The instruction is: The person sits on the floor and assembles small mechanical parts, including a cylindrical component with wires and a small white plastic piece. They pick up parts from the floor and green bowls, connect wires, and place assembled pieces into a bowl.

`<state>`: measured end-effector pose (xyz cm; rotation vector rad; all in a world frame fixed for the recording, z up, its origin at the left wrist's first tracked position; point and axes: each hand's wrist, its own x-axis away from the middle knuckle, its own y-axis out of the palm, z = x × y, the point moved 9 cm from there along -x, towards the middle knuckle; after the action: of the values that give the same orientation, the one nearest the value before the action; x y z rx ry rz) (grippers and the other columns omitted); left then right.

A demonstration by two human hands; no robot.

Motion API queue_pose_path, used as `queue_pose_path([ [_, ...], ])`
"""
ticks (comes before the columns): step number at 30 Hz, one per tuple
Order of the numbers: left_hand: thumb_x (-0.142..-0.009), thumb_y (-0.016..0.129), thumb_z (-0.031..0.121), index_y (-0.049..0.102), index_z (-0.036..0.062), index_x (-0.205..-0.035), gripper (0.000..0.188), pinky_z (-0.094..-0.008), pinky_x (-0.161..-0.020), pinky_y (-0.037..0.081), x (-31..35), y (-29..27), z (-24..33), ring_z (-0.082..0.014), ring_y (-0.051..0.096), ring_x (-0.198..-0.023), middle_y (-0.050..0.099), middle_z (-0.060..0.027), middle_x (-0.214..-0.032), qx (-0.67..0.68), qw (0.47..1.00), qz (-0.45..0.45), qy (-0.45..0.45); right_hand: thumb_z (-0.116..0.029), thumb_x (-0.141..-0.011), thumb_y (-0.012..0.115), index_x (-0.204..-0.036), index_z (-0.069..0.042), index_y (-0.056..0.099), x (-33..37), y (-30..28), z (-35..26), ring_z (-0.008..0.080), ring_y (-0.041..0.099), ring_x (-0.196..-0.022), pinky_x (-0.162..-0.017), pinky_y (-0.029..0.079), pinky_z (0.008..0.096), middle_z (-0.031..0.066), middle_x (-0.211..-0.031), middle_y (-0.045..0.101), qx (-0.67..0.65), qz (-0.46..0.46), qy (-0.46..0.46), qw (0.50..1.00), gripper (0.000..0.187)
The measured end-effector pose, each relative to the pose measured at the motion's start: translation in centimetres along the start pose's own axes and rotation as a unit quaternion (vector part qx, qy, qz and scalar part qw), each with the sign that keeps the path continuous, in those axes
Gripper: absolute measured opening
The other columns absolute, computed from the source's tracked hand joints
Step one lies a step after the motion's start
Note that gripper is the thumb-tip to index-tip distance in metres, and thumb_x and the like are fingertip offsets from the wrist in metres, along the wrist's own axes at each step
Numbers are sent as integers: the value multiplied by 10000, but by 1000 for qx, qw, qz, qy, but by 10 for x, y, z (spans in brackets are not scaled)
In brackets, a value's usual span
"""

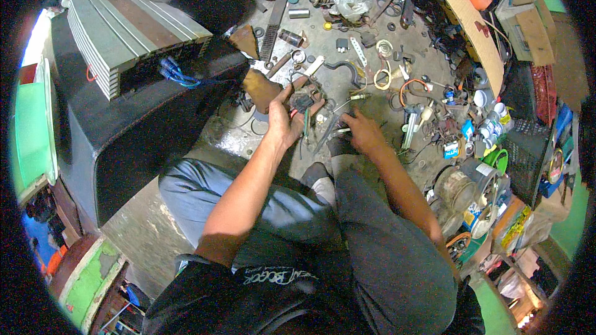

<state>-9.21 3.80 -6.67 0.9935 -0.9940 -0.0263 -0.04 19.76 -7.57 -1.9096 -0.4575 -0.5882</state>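
Observation:
My left hand (282, 123) is closed round a small dark part (303, 99) with thin wires or strips hanging from it; its exact kind does not show. A slim green-tipped piece (307, 123) hangs down beside the fingers. To the right, my right hand (366, 134) is low over the floor between my knees, fingers curled together next to a thin metal piece. What those fingers hold is too small to tell. Just beyond the hands lie a dark curved hose (343, 67), a white perforated strip (358, 51) and a cream-coloured ring (382, 79).
A large black box (81, 108) with a finned metal unit (139, 31) and blue-tipped cables (179, 73) on top stands to the left. Loose parts cover the floor ahead. At the right are cans (455, 187), a black crate (521, 158) and a cardboard sheet (475, 31).

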Motion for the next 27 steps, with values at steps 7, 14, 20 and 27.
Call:
queue_pose_path([
  [7, -1039, 370, 273, 518, 16, -1313, 403, -533, -1012, 487, 3, 1, 2, -326, 624, -1070, 630, -173, -1161, -23, 1000, -2, 8, -14, -741, 693, -1201, -77, 628, -7, 3, 4, 454, 570, -1161, -959, 491, 467, 280, -1273, 570, -84, -30, -13, 996, 469],
  [14, -1038, 369, 280, 534, 19, -1285, 395, -533, -1009, 483, 1, 0, -1, -316, 621, -1070, 627, -161, -1167, -19, 1000, 6, -1, -263, -821, 796, -1179, -7, 661, 1, -42, 10, 288, 630, -1117, -986, 475, 387, 178, -1193, 666, -320, 58, 82, 942, 461],
  [20, -1035, 369, 308, 483, 18, -1361, 451, -546, -1077, 414, -7, -6, -8, -352, 525, -1257, 566, -205, -1330, -31, 998, -43, -22, -235, -840, 780, -1231, -20, 635, -4, -77, -14, 251, 630, -1099, -979, 475, 359, 142, -1197, 665, -407, 108, -10, 907, 469],
  [27, -1045, 372, 342, 519, 22, -1314, 443, -513, -1002, 485, 7, 7, -9, -324, 620, -1101, 614, -166, -1248, -103, 994, -19, -36, -74, -838, 741, -1248, -49, 627, 11, -115, -90, 216, 624, -1090, -873, 537, 342, 91, -1222, 606, -374, 101, -116, 915, 426],
])
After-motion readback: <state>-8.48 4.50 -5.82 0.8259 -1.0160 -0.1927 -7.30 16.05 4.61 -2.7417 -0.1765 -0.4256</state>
